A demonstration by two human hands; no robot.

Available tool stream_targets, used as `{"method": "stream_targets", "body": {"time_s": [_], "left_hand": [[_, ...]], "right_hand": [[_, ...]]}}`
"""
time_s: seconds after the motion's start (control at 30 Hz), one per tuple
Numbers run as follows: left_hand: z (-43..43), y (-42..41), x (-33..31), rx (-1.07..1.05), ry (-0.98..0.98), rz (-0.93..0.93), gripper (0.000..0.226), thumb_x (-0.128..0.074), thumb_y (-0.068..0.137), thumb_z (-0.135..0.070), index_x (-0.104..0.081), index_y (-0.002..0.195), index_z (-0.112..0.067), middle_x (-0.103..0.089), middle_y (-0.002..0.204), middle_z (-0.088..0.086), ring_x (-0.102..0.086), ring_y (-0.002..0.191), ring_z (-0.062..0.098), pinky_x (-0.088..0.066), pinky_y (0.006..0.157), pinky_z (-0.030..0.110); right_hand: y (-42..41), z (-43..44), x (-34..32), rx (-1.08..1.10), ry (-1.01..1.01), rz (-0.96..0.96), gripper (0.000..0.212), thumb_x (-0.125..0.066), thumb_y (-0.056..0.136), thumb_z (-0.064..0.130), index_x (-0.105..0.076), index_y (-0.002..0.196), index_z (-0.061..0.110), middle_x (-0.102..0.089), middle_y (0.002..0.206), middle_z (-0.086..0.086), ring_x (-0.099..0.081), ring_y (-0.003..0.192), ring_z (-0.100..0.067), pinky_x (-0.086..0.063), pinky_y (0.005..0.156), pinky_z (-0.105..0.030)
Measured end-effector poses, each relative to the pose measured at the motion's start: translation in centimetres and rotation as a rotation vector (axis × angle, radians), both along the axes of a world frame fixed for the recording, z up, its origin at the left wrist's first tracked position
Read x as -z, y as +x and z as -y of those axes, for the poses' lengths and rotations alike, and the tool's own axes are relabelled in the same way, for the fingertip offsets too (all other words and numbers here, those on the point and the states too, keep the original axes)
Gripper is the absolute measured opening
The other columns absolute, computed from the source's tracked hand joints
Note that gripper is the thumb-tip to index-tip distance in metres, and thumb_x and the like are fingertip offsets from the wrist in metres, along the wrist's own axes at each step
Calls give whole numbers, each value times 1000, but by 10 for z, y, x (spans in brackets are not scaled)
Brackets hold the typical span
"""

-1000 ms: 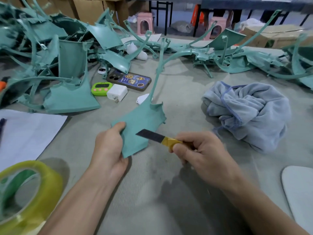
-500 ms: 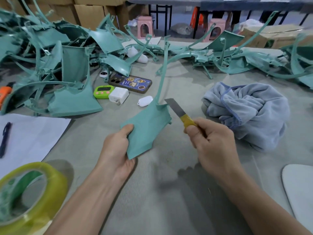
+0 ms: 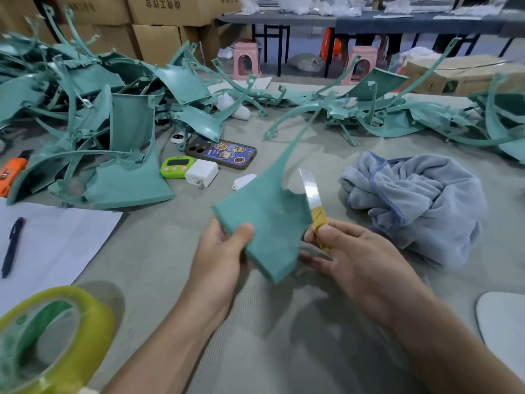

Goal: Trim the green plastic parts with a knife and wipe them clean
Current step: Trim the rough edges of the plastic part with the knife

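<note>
Holding the green plastic part (image 3: 264, 220) above the tabletop (image 3: 159, 251), your left hand (image 3: 224, 251) grips its left corner while your right hand (image 3: 349, 251) clamps the knife (image 3: 314, 206) upright, just beside the part's right edge.

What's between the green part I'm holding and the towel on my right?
Only the knife and the right hand gripping it: they sit just right of the green part held in the left hand, toward the towel. Nothing else visible lies between them.
</note>
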State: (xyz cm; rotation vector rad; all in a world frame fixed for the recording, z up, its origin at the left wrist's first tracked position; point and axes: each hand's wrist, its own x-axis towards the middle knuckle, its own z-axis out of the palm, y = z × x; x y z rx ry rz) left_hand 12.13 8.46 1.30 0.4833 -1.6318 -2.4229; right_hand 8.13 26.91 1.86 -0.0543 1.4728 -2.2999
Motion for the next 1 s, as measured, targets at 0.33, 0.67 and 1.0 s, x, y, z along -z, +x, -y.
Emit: {"method": "stream_targets", "body": {"time_s": [0.33, 0.67, 1.0], "left_hand": [[4, -3, -10, 201, -681, -288, 88, -59, 60, 3, -52, 138, -39, -51, 147, -22, -44, 136, -5, -46, 108, 29], [-23, -47, -31, -166, -1287, -508, 13, -70, 80, -44, -71, 85, -32, -69, 87, -18, -61, 85, 7, -52, 73, 35], [-34, -57, -11, -380, -1649, -179, 19, -64, 93, -37, -66, 80, -23, -56, 51, -1, -54, 42, 29, -20, 46, 22]], "right_hand": [[-20, -16, -8, 104, 80, 73, 17, -66, 76, 21, -73, 70, 6, -67, 72, -12, -66, 61, -18, -60, 53, -29], [-43, -42, -4, 125, -40, 69, 27, -44, 102, 1, -65, 120, 1, -70, 121, -8, -72, 97, -9, -57, 81, -28], [-29, -17, 3, 348, 397, -482, 27, -56, 101, 4, -72, 79, 6, -68, 68, -15, -51, 59, -18, -45, 59, -27]]}}
